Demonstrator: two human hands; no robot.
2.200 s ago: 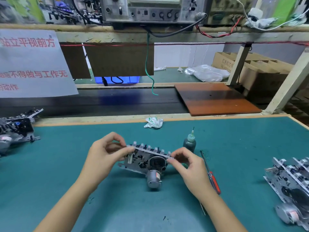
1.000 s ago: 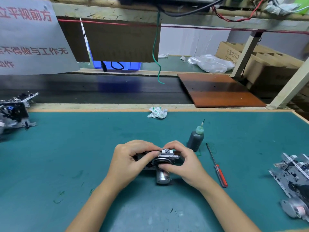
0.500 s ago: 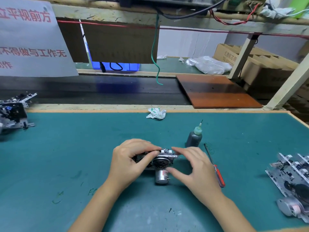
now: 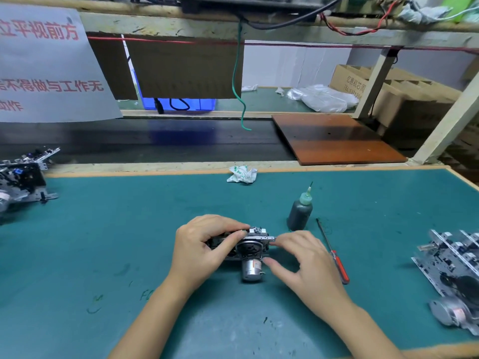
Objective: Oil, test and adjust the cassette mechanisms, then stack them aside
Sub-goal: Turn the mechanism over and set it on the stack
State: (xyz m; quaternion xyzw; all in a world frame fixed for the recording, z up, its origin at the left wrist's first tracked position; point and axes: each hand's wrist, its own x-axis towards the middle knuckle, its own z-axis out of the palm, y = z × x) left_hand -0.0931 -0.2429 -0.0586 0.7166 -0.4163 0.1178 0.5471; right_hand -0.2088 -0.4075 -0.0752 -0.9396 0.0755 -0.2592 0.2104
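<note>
A cassette mechanism [image 4: 250, 251] with a silver motor pointing toward me lies on the green mat [image 4: 129, 229] at the middle. My left hand [image 4: 204, 251] grips its left half, fingers curled over the top edge and thumb on the face. My right hand [image 4: 298, 257] touches its right end with fingertips on the top bar and the thumb under the lower corner. A dark oil bottle [image 4: 300, 212] with a needle tip stands just right of it. A red-handled screwdriver [image 4: 334, 257] lies beside my right hand.
More mechanisms sit at the right edge [image 4: 451, 278] and at the far left [image 4: 23, 177]. A crumpled wrapper [image 4: 242, 174] lies at the mat's back edge. Behind run a dark belt, a brown board [image 4: 334, 138] and a hanging green wire [image 4: 239, 86].
The mechanism was lowered from a raised, spread-out hold onto the mat. My right hand loosened from a wrapped grip to a fingertip touch on the right end. The left hand's hold stayed.
</note>
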